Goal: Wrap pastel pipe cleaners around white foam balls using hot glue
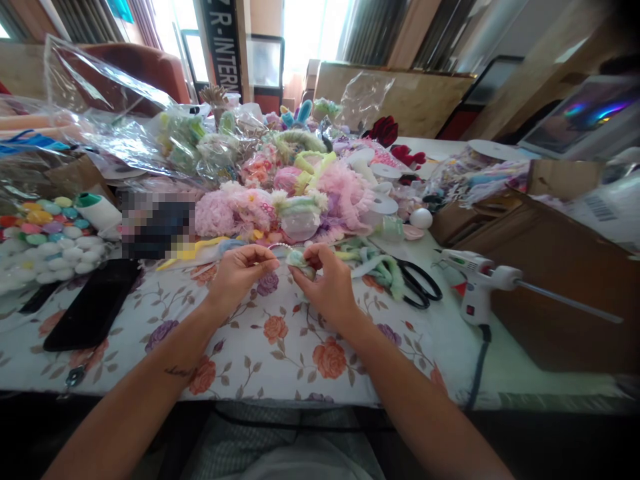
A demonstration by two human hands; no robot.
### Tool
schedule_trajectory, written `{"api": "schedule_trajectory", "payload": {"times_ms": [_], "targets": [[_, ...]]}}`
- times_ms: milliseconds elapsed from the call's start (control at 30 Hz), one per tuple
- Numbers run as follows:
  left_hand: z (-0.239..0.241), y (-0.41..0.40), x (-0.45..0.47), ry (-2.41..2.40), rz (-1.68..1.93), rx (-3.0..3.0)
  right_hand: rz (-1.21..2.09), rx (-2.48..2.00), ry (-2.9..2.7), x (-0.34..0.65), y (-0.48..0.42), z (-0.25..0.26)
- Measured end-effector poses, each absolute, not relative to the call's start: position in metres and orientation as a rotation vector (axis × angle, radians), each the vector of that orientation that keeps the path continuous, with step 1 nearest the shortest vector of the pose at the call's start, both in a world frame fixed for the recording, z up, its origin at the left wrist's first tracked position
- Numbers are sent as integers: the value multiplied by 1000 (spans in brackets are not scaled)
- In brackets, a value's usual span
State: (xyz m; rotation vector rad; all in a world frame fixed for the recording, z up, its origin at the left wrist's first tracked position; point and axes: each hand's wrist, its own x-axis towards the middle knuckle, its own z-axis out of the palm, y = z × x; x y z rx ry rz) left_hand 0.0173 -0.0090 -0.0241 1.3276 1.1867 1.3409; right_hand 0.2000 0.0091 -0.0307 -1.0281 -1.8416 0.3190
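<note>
Pearl strand [280,248] and a small pale-green fuzzy piece [300,260] sit between the two hands, just above the middle of the table [280,347], at about twelve o'clock from the person's lap. The left hand [239,270] has its grip narrowed to a pinch on one end of the thin beaded strand; the right hand [327,283] has its grip closed round the fuzzy piece, thumb and forefinger pressing it against the strand's other end. The two parts touch, but whether they are fixed together cannot be told. Judging from this, the joining is at an early point: the piece looks small and plain next to the finished-looking ornaments [280,200] heaped at twelve o'clock beyond the hands.

That heap is soft and frilly: pink ruffled lace, plush rounds, mint and yellow fluff. Green chenille lengths [380,267] lie at two o'clock from the right hand, touching black-handled scissors [420,283]. Farther out at three o'clock a white glue gun [475,280] rests on its stand, its cord running off the near edge, beside a brown cardboard box [550,267]. At nine o'clock from the left hand a flat black phone [95,303] lies on the cloth, and beyond it, at ten o'clock, a bag of round pastel pompoms [45,233]. Crinkled clear plastic bags [115,113] rise at eleven o'clock. The table's cloth is smooth and white, printed with orange and purple roses.
</note>
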Motion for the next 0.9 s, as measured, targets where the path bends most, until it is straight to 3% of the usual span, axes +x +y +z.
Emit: {"api": "schedule_trajectory", "payload": {"times_ms": [233, 467, 733, 900], "targets": [[-19, -8, 23, 1132, 1376, 1185, 385, -1065, -1815, 199, 10, -31], [-17, -2, 16, 1172, 1701, 965, 554, -1129, -1587, 206, 20, -26], [-30, -7, 28, 1078, 1298, 1199, 278, -1057, -1876, 200, 11, -35], [-30, -11, 35, 1155, 1279, 1227, 90, -995, -2022, 191, 5, -42]]}}
